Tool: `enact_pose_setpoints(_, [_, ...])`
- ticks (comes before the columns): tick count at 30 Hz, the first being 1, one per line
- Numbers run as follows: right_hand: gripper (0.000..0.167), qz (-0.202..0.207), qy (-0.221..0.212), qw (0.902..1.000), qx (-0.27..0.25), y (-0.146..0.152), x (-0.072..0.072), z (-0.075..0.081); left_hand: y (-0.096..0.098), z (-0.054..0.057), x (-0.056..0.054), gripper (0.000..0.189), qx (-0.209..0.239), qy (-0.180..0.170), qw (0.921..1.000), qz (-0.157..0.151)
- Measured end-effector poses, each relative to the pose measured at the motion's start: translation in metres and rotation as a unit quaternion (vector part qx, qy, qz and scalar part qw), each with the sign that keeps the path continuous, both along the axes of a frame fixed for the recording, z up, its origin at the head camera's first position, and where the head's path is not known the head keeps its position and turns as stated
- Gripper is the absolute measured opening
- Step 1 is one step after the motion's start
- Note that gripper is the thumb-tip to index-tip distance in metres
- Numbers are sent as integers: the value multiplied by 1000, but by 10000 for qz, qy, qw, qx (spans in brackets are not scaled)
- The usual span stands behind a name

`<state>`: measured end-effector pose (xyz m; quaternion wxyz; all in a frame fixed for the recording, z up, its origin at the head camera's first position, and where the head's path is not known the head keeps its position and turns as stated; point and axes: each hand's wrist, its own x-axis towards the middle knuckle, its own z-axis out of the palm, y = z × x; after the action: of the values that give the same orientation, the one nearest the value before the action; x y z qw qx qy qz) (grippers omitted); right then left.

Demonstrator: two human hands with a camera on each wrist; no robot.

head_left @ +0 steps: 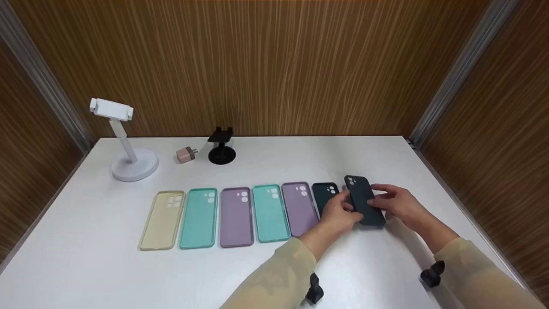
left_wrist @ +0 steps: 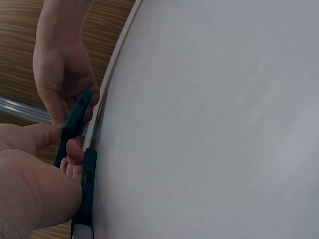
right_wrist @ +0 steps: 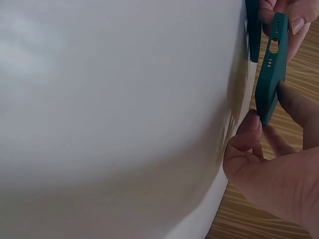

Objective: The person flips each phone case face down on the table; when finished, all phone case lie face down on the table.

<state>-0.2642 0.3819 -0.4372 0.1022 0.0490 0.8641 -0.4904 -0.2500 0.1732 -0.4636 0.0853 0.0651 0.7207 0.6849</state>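
Observation:
Both hands hold a dark green phone case [head_left: 365,201], tilted above the right part of the table with its outer back up and its camera holes at the far end. My left hand [head_left: 339,214] grips its left edge between thumb and fingers. On the opposite edge, my right hand [head_left: 396,204] pinches it, thumb on the back. In the right wrist view, the held case [right_wrist: 272,74] shows slots along its bottom end. Just left of it a second dark green case [head_left: 322,198] lies on the table, partly hidden by the left hand.
Leftward the row continues with purple [head_left: 300,210], turquoise [head_left: 272,214], purple [head_left: 236,219], turquoise [head_left: 198,221] and cream [head_left: 161,223] cases, hollow side up. Behind stand a white phone stand [head_left: 135,165], a pink charger [head_left: 185,155] and a black stand [head_left: 221,155]. Wood-grain panels [head_left: 266,68] enclose the table.

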Motion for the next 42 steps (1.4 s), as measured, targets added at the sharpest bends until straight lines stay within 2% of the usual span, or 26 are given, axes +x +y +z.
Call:
enact_pose_setpoints(8, [77,57,-14,9997,236,-1,-1,-4,-1,-1,-1,76,-391,92,9992,-5])
enact_pose_setpoints(17, [77,-14,-23,9994,351,-1,-2,-7,-2,-3,-3,80,-270,13,9996,-131])
enact_pose_setpoints(23, [78,-59,-85,9993,361,-2,-4,-9,-2,-3,-4,81,-243,-201,9994,-123])
enact_pose_setpoints(30, [79,13,-80,9984,567,-1,-2,-10,-3,0,-4,79,-544,-266,9979,-239])
enact_pose_setpoints(42, [76,-39,-29,9980,634,-5,-1,-10,-2,-1,-7,80,-651,-450,9965,-273])
